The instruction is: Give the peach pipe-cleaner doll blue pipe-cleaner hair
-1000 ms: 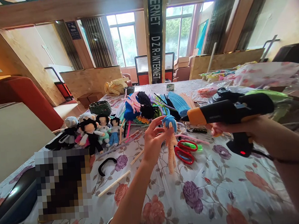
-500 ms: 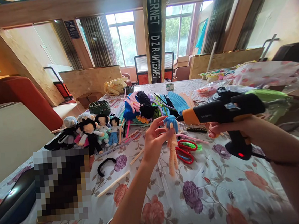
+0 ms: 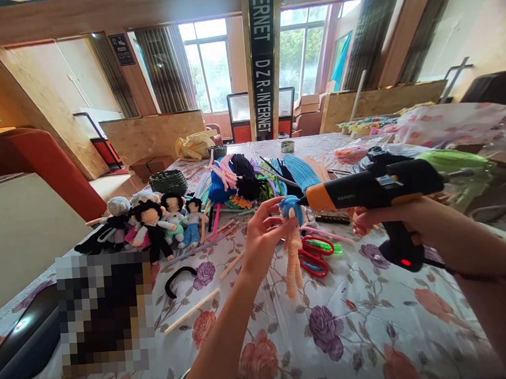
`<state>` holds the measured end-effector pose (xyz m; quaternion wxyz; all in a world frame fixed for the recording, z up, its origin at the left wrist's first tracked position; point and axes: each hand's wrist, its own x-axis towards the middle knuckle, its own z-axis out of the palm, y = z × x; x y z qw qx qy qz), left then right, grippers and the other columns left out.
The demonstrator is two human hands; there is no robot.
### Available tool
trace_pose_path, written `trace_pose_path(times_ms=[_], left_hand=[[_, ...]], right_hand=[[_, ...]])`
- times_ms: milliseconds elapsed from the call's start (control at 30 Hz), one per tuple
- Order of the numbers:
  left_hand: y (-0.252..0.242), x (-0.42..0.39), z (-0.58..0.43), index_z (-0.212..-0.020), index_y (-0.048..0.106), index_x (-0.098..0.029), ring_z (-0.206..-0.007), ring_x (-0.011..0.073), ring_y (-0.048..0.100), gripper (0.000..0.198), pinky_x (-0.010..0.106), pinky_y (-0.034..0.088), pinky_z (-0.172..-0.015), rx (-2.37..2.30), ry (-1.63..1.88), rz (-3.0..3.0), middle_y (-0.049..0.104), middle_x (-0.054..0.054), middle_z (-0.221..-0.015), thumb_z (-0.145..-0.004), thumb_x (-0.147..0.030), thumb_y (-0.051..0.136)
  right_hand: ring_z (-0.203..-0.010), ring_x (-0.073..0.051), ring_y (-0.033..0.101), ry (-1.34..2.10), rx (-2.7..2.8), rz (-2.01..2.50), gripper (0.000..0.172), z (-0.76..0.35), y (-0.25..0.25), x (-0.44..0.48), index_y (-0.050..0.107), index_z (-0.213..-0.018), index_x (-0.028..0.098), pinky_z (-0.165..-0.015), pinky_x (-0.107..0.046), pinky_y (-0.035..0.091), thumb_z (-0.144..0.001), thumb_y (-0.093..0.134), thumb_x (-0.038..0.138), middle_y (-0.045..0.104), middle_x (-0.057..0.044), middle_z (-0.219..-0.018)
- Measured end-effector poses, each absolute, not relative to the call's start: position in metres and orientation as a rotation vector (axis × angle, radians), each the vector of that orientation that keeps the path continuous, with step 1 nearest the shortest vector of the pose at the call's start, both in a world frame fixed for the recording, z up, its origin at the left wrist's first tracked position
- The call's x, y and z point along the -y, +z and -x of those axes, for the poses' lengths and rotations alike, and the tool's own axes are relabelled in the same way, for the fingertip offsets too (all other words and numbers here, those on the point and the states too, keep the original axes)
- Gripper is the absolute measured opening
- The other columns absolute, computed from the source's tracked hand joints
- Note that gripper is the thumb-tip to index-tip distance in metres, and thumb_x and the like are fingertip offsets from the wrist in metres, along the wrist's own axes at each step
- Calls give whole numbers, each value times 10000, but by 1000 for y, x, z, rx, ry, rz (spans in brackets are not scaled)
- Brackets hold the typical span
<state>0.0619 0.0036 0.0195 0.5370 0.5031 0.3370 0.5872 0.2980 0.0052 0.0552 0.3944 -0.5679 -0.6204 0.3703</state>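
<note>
While the doll hangs upright over the desk, these lines give the moment as it stands:
Change: over the last second the glue gun (image 3: 374,191) has slid leftward, and its dark nozzle now sits right at the blue hair of the doll (image 3: 291,239), where a gap showed before
Left hand: the left hand (image 3: 263,238) is raised above the desk, its grip pinched on the doll just under the head, fingertips at the neck and shoulders
Right hand: the right hand (image 3: 389,219) has its grip clenched round the handle of the glue gun, orange front pointing left, a red light showing low on the handle
Doll: peach pipe-cleaner body with legs dangling free, blue head turned toward the nozzle, held in the air above the red scissors (image 3: 313,256)
Meaning: judging from the closing gap, the gluing at the head looks about to begin or just begun; whether nozzle and hair truly touch cannot be told
Desk: the floral cloth of the desk (image 3: 354,332) carries a row of finished dolls (image 3: 151,219) at the left, a heap of pipe cleaners (image 3: 252,181) behind, and a wooden stick (image 3: 193,310) lying near the front
</note>
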Motion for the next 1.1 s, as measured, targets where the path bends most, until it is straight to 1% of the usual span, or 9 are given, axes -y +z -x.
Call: trace_pose_path(times_ms=[100,267,400,500,633,800,1000,1100], left_hand=[[19,-4,-62,-974,676,-238,-732,122,554,387,230,414,-646,-796,1402,-1184,633,14,-998,-600,-252,775],[18,-4,-62,-969,682,-241,-711,108,542,386,224,413,-644,-787,1413,-1175,631,7,-979,-596,-240,781],[18,-5,-62,-964,685,-239,-707,113,550,375,231,416,-643,-784,1411,-1173,638,14,-984,-601,-246,777],[18,-5,-62,-962,683,-239,-715,120,558,375,234,422,-642,-782,1401,-1169,639,16,-986,-600,-250,778],[18,-4,-62,-976,676,-242,-726,116,556,375,223,417,-637,-792,1398,-1179,628,16,-993,-613,-248,771],[18,-4,-62,-993,665,-243,-718,102,537,371,210,411,-631,-795,1395,-1184,611,10,-994,-633,-241,757],[17,-5,-61,-993,667,-243,-710,103,533,371,216,409,-635,-795,1396,-1201,612,12,-984,-633,-244,756],[17,-5,-61,-990,670,-245,-719,109,542,373,220,409,-635,-808,1390,-1199,611,13,-993,-628,-248,760]], right_hand=[[-667,-195,589,1149,1523,1374,190,-297,57,-5,662,-637,194,-678,-312,447,-521,762,306,648,2,-634],[-608,-178,564,1161,1427,1417,176,-293,60,-4,662,-607,207,-644,-293,425,-480,774,252,624,24,-557],[-662,-184,574,1152,1434,1475,224,-295,59,-3,697,-715,215,-663,-289,408,-514,766,283,640,24,-603],[-688,-186,576,1144,1440,1489,216,-298,57,-3,698,-743,216,-667,-292,403,-545,753,283,648,21,-643],[-632,-177,564,1200,1460,1394,191,-298,58,-5,673,-676,200,-659,-303,419,-517,757,263,633,19,-614],[-571,-165,545,1216,1440,1408,166,-293,62,-3,641,-562,187,-597,-287,404,-471,753,271,606,14,-528],[-533,-153,515,1186,1436,1426,107,-290,64,1,630,-525,207,-572,-286,399,-494,723,248,584,28,-490],[-531,-156,521,1208,1446,1413,112,-291,64,0,622,-501,202,-566,-285,395,-493,720,255,580,21,-478]])
